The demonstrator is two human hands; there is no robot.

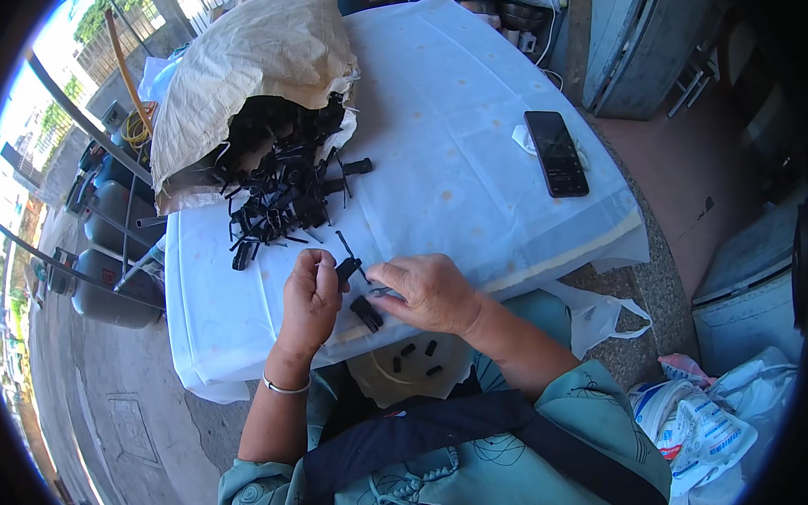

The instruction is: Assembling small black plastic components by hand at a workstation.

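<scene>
My left hand [312,292] is closed round a black plastic part [348,269] with thin branching sprues, near the front edge of the table. Beside it, my right hand [438,294] grips a small grey metal tool [382,292]; its tip points toward the part, and most of it is hidden in my palm. Just below, between the hands, another black plastic piece [366,313] lies on the white tablecloth. Farther off, a heap of black plastic parts [281,199] spills from the mouth of a large beige woven sack [260,56].
A black phone [557,154] rests on something white at the table's right. Below the table's front edge, a pale shallow container [377,381] holds several small black pieces [430,348]. White plastic bags [691,432] sit at the lower right; dark jugs [118,287] stand on the left.
</scene>
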